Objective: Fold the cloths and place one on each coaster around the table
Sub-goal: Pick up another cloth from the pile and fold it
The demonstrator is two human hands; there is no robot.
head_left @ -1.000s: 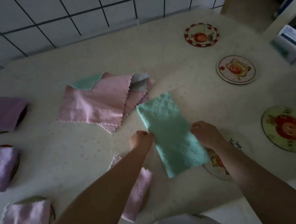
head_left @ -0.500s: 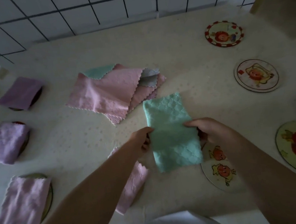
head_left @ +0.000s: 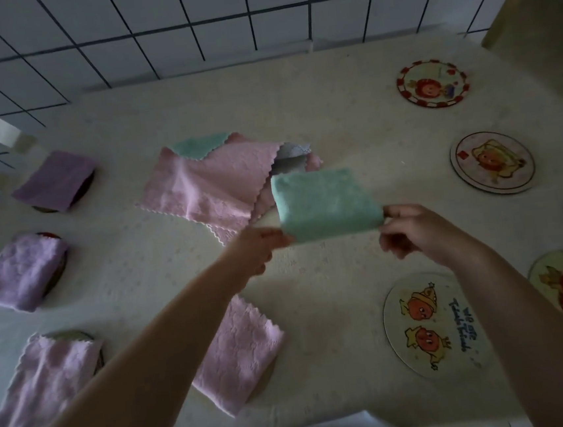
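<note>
Cream patterned table (head_left: 297, 101) meets a white tiled wall (head_left: 186, 23) behind.

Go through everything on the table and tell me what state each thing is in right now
Green cloth: folded, pinched by left hand and right hand.
Cloth pile: unfolded, overlapping.
Four folded cloths, e.g.: each lying on a coaster.
Near coaster: bare.
Three other coasters on the right, e.g.: bare.
</note>
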